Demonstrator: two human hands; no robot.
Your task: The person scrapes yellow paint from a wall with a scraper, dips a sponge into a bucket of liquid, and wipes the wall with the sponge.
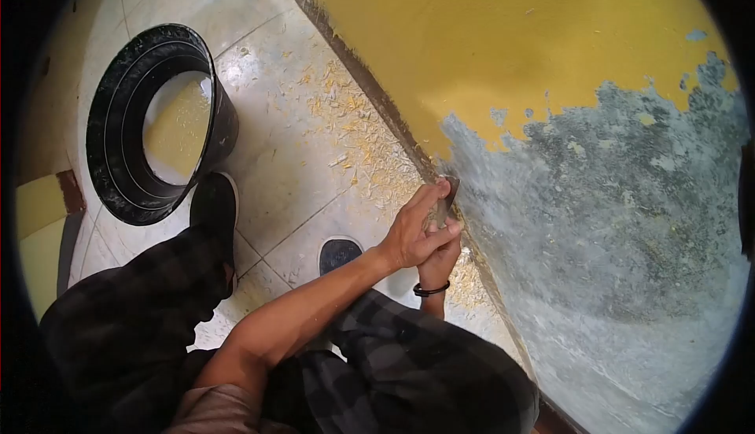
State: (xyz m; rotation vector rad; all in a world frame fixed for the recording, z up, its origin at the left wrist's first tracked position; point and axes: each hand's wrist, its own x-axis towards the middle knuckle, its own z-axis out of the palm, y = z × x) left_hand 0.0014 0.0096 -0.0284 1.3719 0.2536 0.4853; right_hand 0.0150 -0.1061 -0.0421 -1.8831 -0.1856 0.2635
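Low at the foot of the wall, both my hands come together around a flat-bladed scraper (451, 191). My left hand (412, 228) is closed, its fingertips pressed near the blade. Below it, my right hand (439, 262), with a black band on the wrist, is wrapped around the tool's lower part, so the handle is mostly hidden. The blade is against or very near the wall's bottom edge. Yellow paint (503, 33) covers the upper part of the wall, while a ragged grey bare patch (605, 214) shows beside my hands.
Paint flakes (366, 147) lie scattered on the tiled floor (267, 135) along the wall. A black bucket (224, 123) stands at the left by my shoe (214, 206). A dark skirting strip (362, 72) runs along the wall's base. Something yellowish (39, 214) sits at the left edge.
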